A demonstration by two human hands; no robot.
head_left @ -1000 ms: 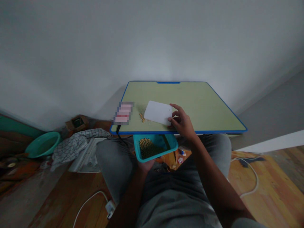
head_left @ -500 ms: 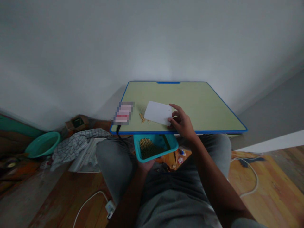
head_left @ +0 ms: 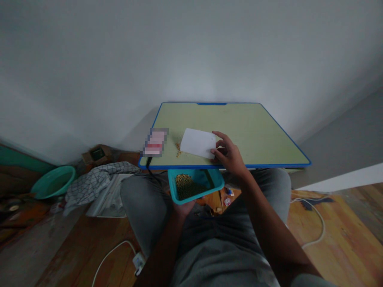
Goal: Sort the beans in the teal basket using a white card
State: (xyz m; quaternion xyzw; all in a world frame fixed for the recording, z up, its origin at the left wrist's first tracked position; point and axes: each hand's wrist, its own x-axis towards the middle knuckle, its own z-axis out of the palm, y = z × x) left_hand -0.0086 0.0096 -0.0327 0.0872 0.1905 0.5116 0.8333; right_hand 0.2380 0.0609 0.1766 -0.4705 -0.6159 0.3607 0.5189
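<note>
My right hand point(head_left: 229, 153) pinches the right edge of a white rectangular card or thin board point(head_left: 197, 143), held tilted over the table. Small yellow beans or grains point(head_left: 178, 148) lie at the card's left edge, some hidden by it. Below the table's front edge, my left hand point(head_left: 184, 208) supports a teal plastic basket or tray point(head_left: 196, 197) from underneath, its fingers mostly hidden. Inside that container, yellowish beans point(head_left: 184, 183) gather at the left and darker green ones point(head_left: 193, 192) beside them.
The pale green table point(head_left: 254, 135) has a blue rim and stands against the wall. A blurred-out pink item point(head_left: 155, 142) lies at its left end. A teal basin point(head_left: 54, 183), a checkered cloth point(head_left: 89, 183) and a power strip point(head_left: 139, 262) are on the floor.
The white card has slid slightly left over the grains, covering more of them. My left hand and the teal container have hardly moved.
</note>
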